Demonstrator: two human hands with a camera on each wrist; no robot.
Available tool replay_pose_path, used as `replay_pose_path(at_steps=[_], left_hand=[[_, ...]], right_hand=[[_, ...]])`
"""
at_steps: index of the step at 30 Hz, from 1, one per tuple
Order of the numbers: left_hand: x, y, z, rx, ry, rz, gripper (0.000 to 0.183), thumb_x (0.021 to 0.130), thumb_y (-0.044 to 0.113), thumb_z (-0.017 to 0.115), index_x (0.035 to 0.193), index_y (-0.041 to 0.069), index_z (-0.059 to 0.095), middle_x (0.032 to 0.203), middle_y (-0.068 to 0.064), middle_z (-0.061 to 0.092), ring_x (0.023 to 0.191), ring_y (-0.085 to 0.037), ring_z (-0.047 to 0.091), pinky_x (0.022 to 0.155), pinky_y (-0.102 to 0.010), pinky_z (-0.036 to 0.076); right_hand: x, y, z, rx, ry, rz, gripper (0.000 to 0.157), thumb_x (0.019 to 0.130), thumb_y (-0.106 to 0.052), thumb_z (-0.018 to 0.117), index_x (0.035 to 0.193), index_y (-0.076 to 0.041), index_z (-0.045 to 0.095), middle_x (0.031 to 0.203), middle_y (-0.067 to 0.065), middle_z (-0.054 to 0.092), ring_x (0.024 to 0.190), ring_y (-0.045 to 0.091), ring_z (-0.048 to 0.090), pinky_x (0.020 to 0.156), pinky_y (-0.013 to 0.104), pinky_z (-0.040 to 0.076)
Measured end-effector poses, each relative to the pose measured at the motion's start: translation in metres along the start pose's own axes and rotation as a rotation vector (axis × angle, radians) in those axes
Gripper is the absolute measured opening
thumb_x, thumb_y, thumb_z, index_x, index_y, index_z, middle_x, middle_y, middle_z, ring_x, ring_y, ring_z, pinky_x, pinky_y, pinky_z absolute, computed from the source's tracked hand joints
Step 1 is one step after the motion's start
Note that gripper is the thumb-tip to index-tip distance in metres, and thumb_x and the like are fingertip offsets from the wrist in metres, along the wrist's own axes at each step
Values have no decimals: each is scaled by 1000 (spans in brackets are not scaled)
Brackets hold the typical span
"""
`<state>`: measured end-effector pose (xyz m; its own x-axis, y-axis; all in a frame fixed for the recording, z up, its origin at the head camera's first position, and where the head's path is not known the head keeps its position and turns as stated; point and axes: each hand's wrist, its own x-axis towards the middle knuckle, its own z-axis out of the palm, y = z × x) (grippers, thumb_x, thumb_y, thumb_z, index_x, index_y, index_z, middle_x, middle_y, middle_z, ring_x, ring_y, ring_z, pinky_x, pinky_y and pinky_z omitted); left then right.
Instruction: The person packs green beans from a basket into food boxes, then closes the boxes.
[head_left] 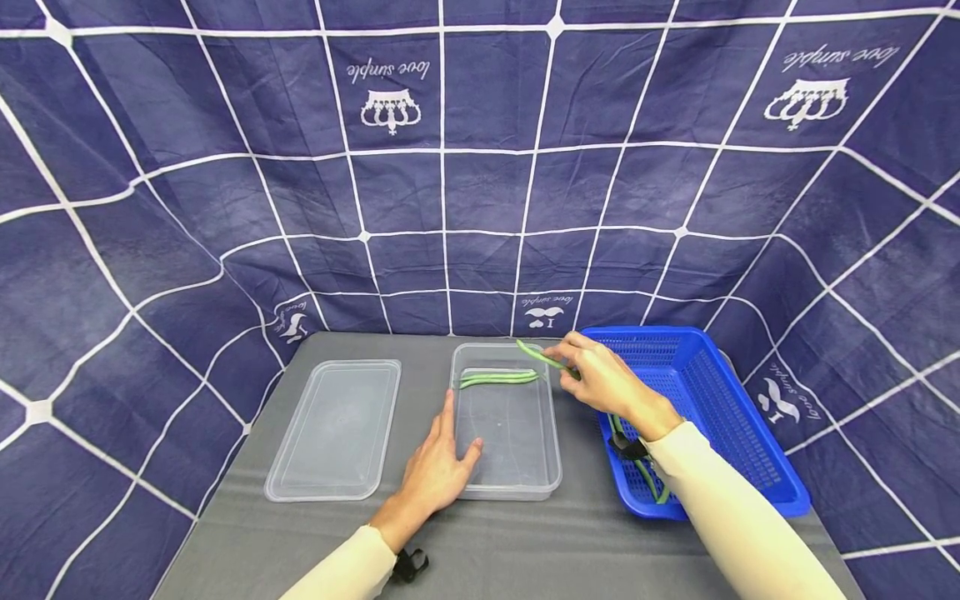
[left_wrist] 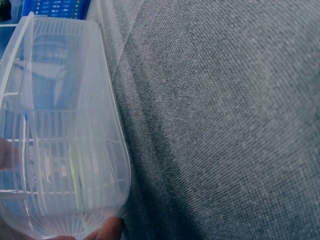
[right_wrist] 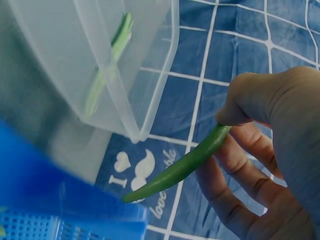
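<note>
Hiding one end of a pinched green bean (right_wrist: 180, 169), right hand (head_left: 609, 382); left hand (head_left: 437, 465) straight-fingered against container (head_left: 517, 450).

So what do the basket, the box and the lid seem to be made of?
Basket: likely molded plastic, smooth and slightly shiny, with regular rows of holes. Box: probably translucent, glossy plastic; beans show through its wall. Lid: seemingly similar plastic, milky; gray table shows through.

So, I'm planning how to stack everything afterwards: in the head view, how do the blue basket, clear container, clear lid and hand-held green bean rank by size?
Largest to smallest:
1. Blue basket, though partly hidden
2. Clear container and clear lid: too alike to rank
3. Green bean in the right hand
</note>
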<state>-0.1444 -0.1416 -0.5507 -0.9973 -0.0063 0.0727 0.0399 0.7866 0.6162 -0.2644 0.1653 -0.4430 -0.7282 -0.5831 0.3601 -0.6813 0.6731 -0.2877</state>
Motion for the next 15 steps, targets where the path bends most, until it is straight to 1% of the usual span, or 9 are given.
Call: replay_pose_path(at_steps=[5, 8, 12, 15], left_hand=[[1, 0, 1, 3, 2, 6, 103, 110, 47, 73, 189, 18, 14, 176, -20, 56, 134, -55, 76, 101, -69, 64], [1, 0, 0, 3, 2, 5, 103, 110, 47, 73, 189, 18, 15, 177, -19, 56, 134, -55, 75, 101, -69, 64], [1, 1, -1, 0, 1, 1, 103, 110, 46, 74, 189, 18, 14, 177, -19, 55, 134, -55, 75, 101, -70, 63], [0, 1, 0, 5, -2, 0, 102, 110, 46, 74, 189, 18, 15, 176, -19, 56, 134, -54, 76, 99, -69, 64]], right_hand=[[9, -8, 6, 4, -22, -8, 44, 98, -2, 77, 139, -15, 85, 119, 3, 76, 101, 19, 77, 84, 40, 65], [15, -13, 11, 7, -31, -21, 43, 99, -1, 77, 138, -17, 86, 119, 2, 77, 97, 17, 74, 83, 38, 64], [24, -16, 16, -3, -40, -60, 44, 99, 0, 77, 138, -17, 86, 117, 1, 77, 89, 13, 68, 78, 34, 59], [29, -18, 20, 1, -48, -78, 44, 99, 1, 77, 138, -17, 86, 115, 1, 77, 87, 12, 66, 75, 32, 57]])
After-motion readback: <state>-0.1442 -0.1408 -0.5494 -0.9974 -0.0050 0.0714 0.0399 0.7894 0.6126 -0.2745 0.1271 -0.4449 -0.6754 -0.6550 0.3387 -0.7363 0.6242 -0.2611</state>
